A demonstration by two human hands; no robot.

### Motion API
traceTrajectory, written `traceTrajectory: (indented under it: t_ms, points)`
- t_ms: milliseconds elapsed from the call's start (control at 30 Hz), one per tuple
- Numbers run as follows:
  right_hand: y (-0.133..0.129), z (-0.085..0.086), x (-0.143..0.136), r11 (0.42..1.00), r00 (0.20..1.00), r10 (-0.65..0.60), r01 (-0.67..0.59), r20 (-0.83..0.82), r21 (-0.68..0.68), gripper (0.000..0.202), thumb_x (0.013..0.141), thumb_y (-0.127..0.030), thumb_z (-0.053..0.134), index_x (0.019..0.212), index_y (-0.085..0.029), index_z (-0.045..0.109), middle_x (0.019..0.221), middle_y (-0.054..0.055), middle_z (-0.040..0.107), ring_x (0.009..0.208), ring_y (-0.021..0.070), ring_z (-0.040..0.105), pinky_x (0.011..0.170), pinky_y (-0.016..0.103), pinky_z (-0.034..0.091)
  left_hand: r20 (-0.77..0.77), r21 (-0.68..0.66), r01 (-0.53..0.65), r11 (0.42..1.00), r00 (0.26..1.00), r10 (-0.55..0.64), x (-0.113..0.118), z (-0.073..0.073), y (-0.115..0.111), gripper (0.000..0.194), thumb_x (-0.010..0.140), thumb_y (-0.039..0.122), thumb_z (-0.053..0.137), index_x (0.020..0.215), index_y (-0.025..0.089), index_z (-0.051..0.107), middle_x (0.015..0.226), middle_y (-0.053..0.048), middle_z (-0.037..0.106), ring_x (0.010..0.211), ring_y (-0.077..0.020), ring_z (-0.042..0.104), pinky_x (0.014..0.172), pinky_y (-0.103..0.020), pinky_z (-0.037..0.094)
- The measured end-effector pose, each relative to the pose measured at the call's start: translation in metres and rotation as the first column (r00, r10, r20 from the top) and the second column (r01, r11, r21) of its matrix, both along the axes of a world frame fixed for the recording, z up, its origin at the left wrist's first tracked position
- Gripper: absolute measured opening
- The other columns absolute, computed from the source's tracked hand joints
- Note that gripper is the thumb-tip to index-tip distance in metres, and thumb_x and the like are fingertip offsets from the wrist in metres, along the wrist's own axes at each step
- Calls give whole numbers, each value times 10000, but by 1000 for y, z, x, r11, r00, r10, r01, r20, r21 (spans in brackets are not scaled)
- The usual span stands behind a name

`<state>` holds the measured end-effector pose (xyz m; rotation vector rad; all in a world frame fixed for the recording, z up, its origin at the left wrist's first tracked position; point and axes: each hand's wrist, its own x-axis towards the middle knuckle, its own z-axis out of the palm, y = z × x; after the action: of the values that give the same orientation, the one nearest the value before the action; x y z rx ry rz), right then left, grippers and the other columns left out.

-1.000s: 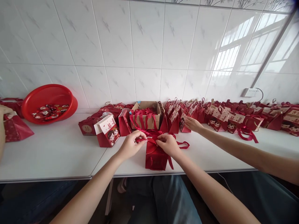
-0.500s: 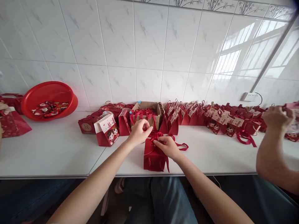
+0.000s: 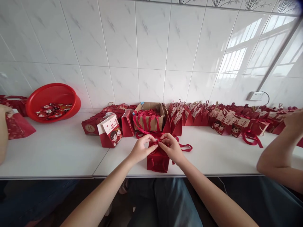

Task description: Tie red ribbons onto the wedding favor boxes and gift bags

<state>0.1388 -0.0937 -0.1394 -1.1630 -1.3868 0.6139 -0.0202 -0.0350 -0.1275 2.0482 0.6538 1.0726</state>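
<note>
In front of me on the white table lies a dark red gift box (image 3: 157,161), near the table's front edge. Red ribbon (image 3: 186,147) is looped around its top and trails onto the table to the right. My left hand (image 3: 143,148) pinches the ribbon from the left, thumb and fingers closed. My right hand (image 3: 170,146) pinches it from the other side, its thumb almost touching the left thumb. The part of the ribbon between the fingertips is mostly hidden.
Behind my hands stands a cardboard box (image 3: 153,125) with red ribbons over its rim. A red-and-white box (image 3: 110,131) stands left, and a red basin (image 3: 54,105) of wrapped sweets farther left. Rows of red gift boxes (image 3: 221,124) line the right. Other people's arms (image 3: 276,157) reach in at both sides.
My left hand has come down and right from above the box to the ribbon beside my right hand. The view has shifted slightly, and the arm at right has moved.
</note>
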Motion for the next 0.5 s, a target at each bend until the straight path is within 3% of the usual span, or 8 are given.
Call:
traceTrajectory:
  t_ms: [200, 500]
  points:
    - [-5, -1, -1, 995, 993, -86, 82, 79, 49, 275, 810, -311, 586, 1069, -222, 606, 740, 14, 663, 704, 190, 607, 672, 308, 438, 23, 27, -13, 1000, 1000, 12, 3, -1, 0, 84, 735, 179, 631, 812, 180, 598, 859, -35, 669, 874, -176, 647, 897, -339, 516]
    - [-8, -4, -3, 980, 967, -153, 122, 202, 159, 269, 831, -231, 545, 1097, -219, 588, 891, 48, 680, 807, 203, 639, 744, 324, 486, 17, 75, -42, 996, 999, 40, 5, -6, -2, 106, 737, 115, 595, 816, 185, 597, 860, -25, 674, 878, -170, 647, 901, -328, 509]
